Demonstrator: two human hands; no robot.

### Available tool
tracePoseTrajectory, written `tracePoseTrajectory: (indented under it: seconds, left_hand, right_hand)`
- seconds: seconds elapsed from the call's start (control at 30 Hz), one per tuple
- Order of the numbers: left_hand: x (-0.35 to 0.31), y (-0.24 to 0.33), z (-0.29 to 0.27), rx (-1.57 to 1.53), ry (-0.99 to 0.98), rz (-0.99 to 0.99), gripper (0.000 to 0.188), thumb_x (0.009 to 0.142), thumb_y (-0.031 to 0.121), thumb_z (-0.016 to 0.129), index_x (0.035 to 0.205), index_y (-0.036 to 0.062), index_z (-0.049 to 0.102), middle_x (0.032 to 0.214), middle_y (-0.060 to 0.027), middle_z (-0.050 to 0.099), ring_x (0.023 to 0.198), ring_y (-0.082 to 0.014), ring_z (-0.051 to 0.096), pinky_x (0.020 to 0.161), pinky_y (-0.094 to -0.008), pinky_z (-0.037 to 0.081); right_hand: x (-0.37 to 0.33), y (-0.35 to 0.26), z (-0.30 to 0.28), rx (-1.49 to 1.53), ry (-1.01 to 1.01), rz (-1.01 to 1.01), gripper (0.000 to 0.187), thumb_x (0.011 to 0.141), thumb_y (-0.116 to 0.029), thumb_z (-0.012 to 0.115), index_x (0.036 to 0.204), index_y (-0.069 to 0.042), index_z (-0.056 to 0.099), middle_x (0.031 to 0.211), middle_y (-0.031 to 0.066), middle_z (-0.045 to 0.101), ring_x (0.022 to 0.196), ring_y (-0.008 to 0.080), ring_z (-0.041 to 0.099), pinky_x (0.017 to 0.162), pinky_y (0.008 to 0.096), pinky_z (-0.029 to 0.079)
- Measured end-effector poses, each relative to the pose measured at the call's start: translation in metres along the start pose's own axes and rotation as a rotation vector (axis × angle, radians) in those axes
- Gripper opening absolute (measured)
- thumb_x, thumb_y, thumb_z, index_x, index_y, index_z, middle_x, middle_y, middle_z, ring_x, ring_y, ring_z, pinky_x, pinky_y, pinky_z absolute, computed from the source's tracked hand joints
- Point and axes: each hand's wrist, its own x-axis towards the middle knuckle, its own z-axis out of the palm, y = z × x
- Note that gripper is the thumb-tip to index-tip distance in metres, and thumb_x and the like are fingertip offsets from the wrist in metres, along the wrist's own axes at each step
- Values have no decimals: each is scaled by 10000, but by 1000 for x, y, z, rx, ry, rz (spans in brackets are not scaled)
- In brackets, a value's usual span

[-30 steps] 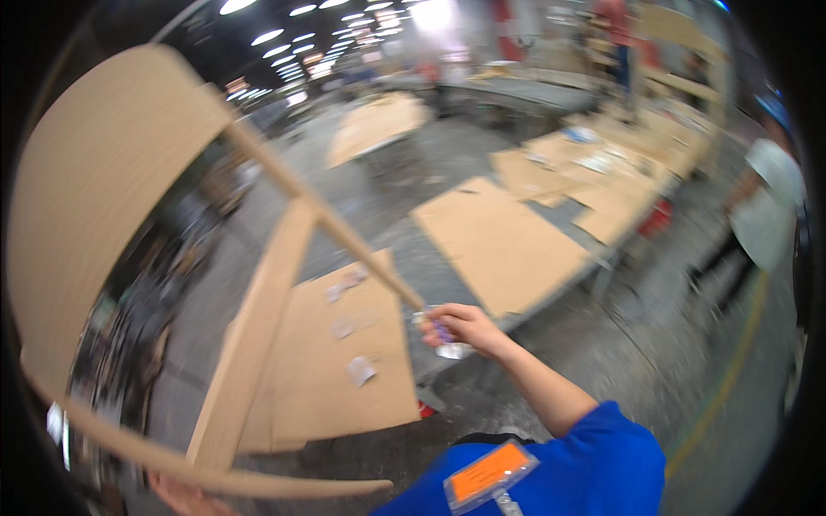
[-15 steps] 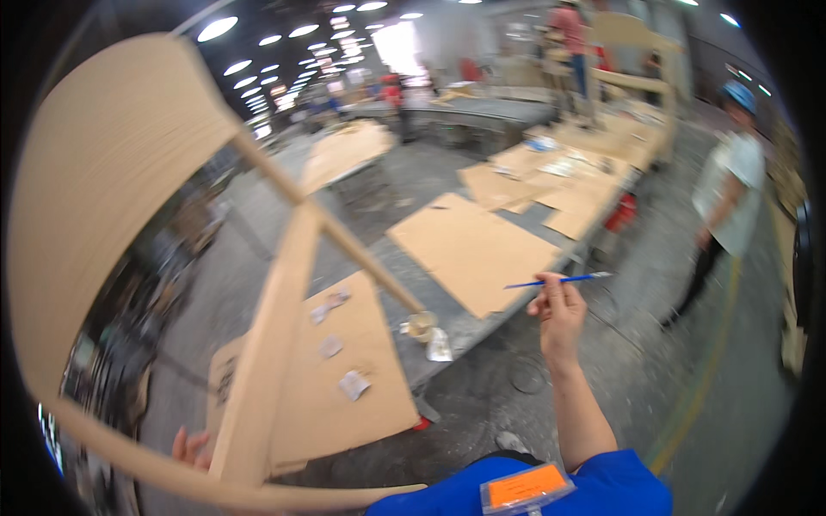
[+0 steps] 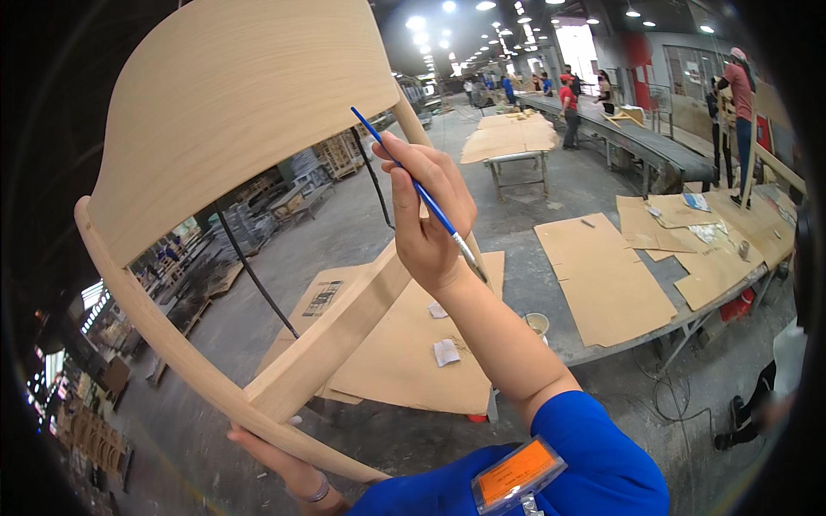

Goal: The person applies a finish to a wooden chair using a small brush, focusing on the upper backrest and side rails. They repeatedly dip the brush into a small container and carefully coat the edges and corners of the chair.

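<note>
A pale wooden chair frame fills the left side, its broad curved backrest uppermost. My left hand grips the chair's near post low down, where a crossbar joins it; part of this hand is hidden behind the wood. In my right hand a thin blue paintbrush is pinched between thumb and fingers. Its pointed handle end reaches up in front of the backrest's lower edge, and the metal collar and bristles point back toward my wrist. Whether the handle tip touches the wood I cannot tell.
Below the chair, cardboard carries scraps of white paper. A small cup stands on the table beside my right forearm. More cardboard sheets cover the table at right. A person stands at the right edge; others work farther back.
My right hand with the paintbrush has moved left and up to the backrest, and the brush has turned. The view has swung left, and more of my left hand shows on the chair post.
</note>
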Motion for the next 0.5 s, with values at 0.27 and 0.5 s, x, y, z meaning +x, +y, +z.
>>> tracePoseTrajectory:
  seconds: [0.27,0.5]
  left_hand:
    - [11,6,-28,225,-174,234,597,1047,480,563,1199,-97,580,966,-94,639,793,-122,618,659,-261,462]
    - [18,-7,-18,211,-161,256,564,1037,457,584,1098,-103,617,929,-91,650,782,-117,617,665,-254,464]
  right_hand:
    - [-21,0,35,17,47,37,307,908,55,701,1212,23,727,1040,154,736,886,269,707,748,348,568]
    - [-26,8,44,8,65,81,304,933,47,688,1235,29,717,1051,158,731,892,283,713,763,350,576]
